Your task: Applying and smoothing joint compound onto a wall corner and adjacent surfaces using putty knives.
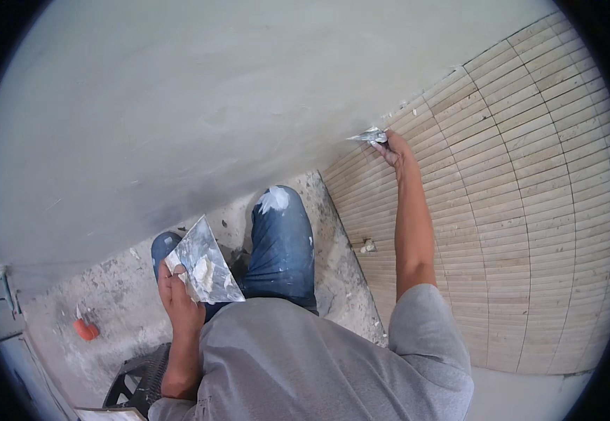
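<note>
My left hand is closed on the edge of a flat metal plate, shaped like a wide blade and held in front of my thighs. A lump of white filler paste sits on the plate. Out to the right, my right hand grips a putty knife smeared with white. The knife's blade lies at the corner where the grey plastered wall meets the tiled wall. Whether the blade touches the plaster is hard to tell. Fingers of the right hand partly hide the knife's handle.
A dark plastic stool stands at my lower left. On the paste-spotted floor lies an orange object. A fitting sticks out of the tiles, low on the right. A pipe with a tap is at far left.
</note>
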The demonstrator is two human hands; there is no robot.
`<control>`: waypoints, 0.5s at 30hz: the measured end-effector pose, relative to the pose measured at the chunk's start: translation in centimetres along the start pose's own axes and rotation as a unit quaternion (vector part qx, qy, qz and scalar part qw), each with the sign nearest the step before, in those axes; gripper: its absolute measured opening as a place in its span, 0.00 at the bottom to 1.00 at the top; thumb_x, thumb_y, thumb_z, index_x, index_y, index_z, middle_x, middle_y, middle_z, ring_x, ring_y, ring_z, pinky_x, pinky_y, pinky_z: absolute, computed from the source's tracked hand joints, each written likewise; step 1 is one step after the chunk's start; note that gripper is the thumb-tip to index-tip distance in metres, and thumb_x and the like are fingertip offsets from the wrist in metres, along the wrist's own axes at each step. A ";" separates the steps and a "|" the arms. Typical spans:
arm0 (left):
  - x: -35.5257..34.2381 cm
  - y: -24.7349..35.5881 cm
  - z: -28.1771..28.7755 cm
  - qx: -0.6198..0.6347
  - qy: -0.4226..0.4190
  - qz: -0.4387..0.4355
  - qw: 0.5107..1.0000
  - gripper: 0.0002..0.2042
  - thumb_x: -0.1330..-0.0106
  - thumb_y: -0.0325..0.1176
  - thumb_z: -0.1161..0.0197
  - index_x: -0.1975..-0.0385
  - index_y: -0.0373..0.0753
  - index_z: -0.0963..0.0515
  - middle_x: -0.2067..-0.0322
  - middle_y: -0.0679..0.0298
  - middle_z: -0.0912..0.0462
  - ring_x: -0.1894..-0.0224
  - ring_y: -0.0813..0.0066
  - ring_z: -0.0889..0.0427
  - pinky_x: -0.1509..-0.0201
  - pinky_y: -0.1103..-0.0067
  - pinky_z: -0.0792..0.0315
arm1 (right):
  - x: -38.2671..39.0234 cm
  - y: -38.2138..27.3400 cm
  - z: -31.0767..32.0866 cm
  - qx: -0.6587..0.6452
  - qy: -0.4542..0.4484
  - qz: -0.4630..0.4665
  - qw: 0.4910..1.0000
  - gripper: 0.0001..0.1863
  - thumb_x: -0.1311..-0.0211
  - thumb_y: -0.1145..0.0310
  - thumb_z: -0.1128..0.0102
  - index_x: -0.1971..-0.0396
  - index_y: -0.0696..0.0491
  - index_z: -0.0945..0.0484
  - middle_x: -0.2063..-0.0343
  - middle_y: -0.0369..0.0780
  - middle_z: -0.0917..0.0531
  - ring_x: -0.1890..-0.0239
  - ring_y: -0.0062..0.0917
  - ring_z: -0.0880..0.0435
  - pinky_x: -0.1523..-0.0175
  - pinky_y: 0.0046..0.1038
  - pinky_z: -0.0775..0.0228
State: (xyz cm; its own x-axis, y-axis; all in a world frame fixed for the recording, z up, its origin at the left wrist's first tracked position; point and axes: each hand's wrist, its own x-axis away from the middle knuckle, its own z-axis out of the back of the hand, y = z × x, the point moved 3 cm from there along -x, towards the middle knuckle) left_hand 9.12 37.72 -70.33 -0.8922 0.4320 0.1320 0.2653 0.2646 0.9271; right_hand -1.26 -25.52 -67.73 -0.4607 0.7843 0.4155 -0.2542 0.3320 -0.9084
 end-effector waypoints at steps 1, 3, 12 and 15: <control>0.0 0.1 -0.2 0.001 0.001 -0.001 1.000 0.16 0.23 0.35 0.59 0.43 0.36 0.33 0.51 0.62 0.23 0.51 0.75 0.19 0.51 0.78 0.21 | -0.5 -0.5 0.2 0.000 -0.001 0.001 1.000 0.14 0.27 0.72 0.59 0.53 0.64 0.26 0.58 0.46 0.19 0.60 0.29 0.15 0.58 0.28 0.11; 0.1 0.1 -0.7 0.119 0.032 0.042 0.991 0.15 0.24 0.33 0.58 0.44 0.36 0.32 0.53 0.63 0.22 0.54 0.75 0.18 0.52 0.78 0.21 | -1.2 -1.3 0.1 -0.016 0.000 -0.012 1.000 0.14 0.27 0.72 0.60 0.53 0.59 0.24 0.58 0.44 0.17 0.59 0.31 0.15 0.59 0.29 0.11; 0.3 0.6 -0.3 -0.089 0.019 -0.043 0.995 0.15 0.24 0.32 0.58 0.43 0.34 0.32 0.50 0.61 0.23 0.52 0.75 0.20 0.51 0.79 0.23 | -0.1 -6.9 -1.4 -0.030 0.052 0.035 0.998 0.13 0.27 0.71 0.59 0.53 0.58 0.25 0.57 0.45 0.18 0.57 0.35 0.16 0.58 0.34 0.11; 0.4 0.8 -0.3 0.081 0.031 0.028 0.996 0.13 0.28 0.24 0.51 0.46 0.32 0.31 0.49 0.59 0.25 0.50 0.71 0.21 0.46 0.78 0.26 | 1.3 -9.0 -2.1 -0.036 0.055 0.041 0.997 0.13 0.27 0.71 0.60 0.53 0.59 0.26 0.58 0.45 0.18 0.58 0.34 0.16 0.60 0.32 0.10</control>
State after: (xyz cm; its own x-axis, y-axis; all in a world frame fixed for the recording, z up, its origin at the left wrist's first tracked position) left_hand 8.80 37.81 -69.44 -0.8937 0.3973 0.2086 0.3669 0.3793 0.8494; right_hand 2.15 -26.36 -59.13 -0.3796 0.8620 0.3360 -0.1564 0.2982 -0.9416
